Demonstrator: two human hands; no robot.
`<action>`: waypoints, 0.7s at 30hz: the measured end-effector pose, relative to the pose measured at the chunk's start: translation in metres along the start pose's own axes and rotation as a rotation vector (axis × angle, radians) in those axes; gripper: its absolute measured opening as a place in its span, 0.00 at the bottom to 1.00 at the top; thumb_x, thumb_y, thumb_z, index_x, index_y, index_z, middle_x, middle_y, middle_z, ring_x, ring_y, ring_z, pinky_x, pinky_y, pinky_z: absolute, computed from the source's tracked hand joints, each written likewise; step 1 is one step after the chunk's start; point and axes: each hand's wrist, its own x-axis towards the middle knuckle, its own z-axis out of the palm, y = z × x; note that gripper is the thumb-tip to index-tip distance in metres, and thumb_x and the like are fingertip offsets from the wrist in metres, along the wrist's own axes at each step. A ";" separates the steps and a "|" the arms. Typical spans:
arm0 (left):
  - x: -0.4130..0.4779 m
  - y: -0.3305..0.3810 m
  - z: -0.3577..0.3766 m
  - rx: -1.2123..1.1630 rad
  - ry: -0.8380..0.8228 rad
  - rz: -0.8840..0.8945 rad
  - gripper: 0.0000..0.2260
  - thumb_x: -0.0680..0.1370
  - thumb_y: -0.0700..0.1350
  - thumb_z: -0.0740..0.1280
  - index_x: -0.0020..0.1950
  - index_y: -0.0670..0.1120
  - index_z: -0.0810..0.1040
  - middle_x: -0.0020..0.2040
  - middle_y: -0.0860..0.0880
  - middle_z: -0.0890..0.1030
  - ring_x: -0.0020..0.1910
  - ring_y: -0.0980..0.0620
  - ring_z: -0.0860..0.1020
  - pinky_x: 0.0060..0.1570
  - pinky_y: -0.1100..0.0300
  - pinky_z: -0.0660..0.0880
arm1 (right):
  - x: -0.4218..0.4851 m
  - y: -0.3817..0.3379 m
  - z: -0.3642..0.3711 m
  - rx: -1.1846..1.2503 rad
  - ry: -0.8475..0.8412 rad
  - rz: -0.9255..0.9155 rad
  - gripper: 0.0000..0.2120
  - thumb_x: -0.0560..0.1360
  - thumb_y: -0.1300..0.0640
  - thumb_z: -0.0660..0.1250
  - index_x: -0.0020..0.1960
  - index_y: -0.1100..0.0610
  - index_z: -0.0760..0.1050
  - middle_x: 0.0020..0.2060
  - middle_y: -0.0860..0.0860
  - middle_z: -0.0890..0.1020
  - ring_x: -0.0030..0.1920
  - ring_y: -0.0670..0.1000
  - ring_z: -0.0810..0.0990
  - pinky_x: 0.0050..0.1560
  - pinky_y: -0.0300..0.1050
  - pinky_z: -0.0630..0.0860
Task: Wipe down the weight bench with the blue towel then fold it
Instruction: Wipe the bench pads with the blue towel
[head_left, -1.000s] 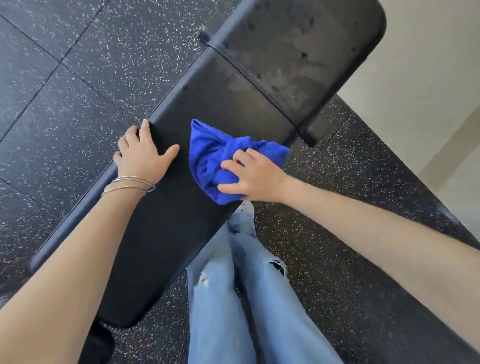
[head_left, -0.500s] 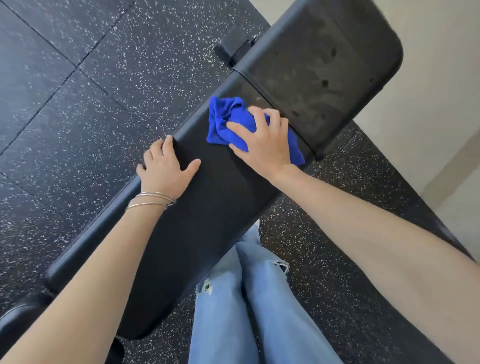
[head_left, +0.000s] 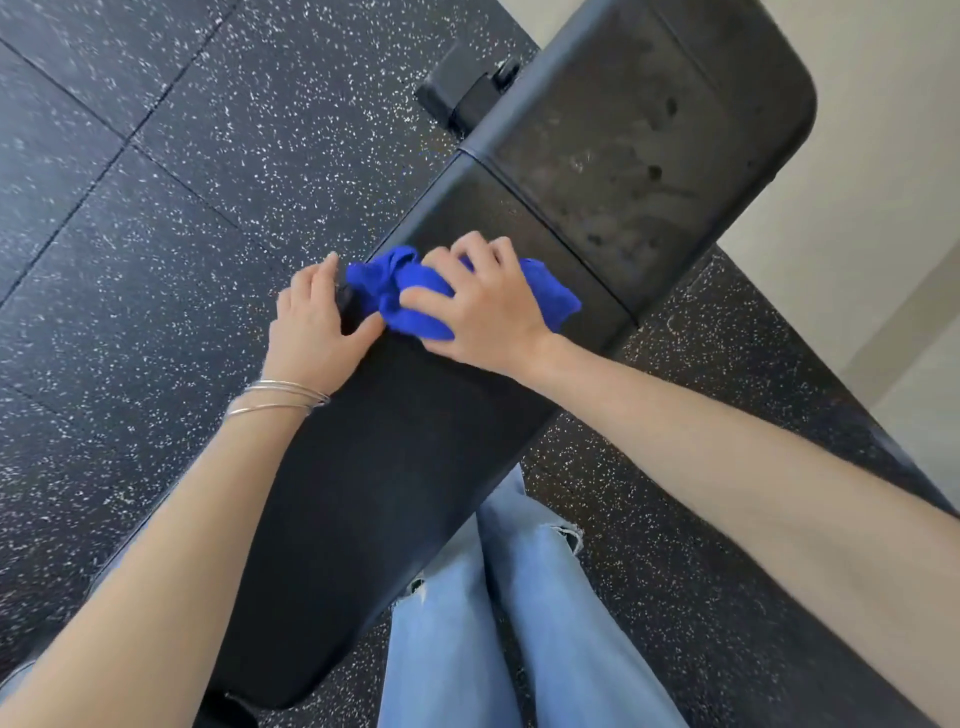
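Observation:
The black weight bench (head_left: 395, 467) runs diagonally from lower left to upper right, its seat pad (head_left: 649, 135) beyond a seam. A bunched blue towel (head_left: 395, 291) lies on the long pad near that seam. My right hand (head_left: 483, 306) presses down on the towel with fingers spread over it. My left hand (head_left: 311, 322), with thin bangles on the wrist, rests on the bench's left edge, its thumb touching the towel's left end.
Black rubber floor tiles with white flecks (head_left: 156, 208) surround the bench. A black bench bracket (head_left: 462, 93) sticks out at the upper left of the seat. My legs in light blue jeans (head_left: 493, 623) stand at the bench's right side. A pale wall (head_left: 883, 130) rises at right.
My right hand slid the towel up the pad toward the seam, then across to the left edge. My left hand stayed on the bench edge, and now the towel touches it.

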 end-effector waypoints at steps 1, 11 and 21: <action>0.003 -0.001 -0.001 0.000 -0.013 0.012 0.34 0.75 0.50 0.68 0.76 0.41 0.57 0.73 0.40 0.63 0.71 0.39 0.62 0.71 0.47 0.58 | -0.002 0.004 -0.002 -0.037 -0.036 -0.115 0.11 0.67 0.46 0.66 0.47 0.47 0.79 0.47 0.51 0.81 0.43 0.58 0.78 0.41 0.49 0.72; 0.008 0.017 0.007 0.062 -0.093 0.046 0.38 0.74 0.53 0.68 0.77 0.42 0.53 0.74 0.41 0.61 0.72 0.38 0.61 0.70 0.44 0.59 | 0.062 0.087 -0.016 -0.110 -0.090 0.646 0.15 0.72 0.47 0.59 0.57 0.48 0.74 0.63 0.44 0.72 0.58 0.53 0.71 0.50 0.50 0.63; 0.015 0.030 0.003 0.061 -0.114 0.070 0.38 0.74 0.53 0.68 0.77 0.42 0.52 0.75 0.43 0.60 0.72 0.39 0.61 0.71 0.44 0.60 | 0.066 0.081 -0.020 -0.158 -0.300 0.001 0.16 0.70 0.49 0.60 0.56 0.52 0.73 0.61 0.53 0.75 0.55 0.57 0.75 0.53 0.53 0.67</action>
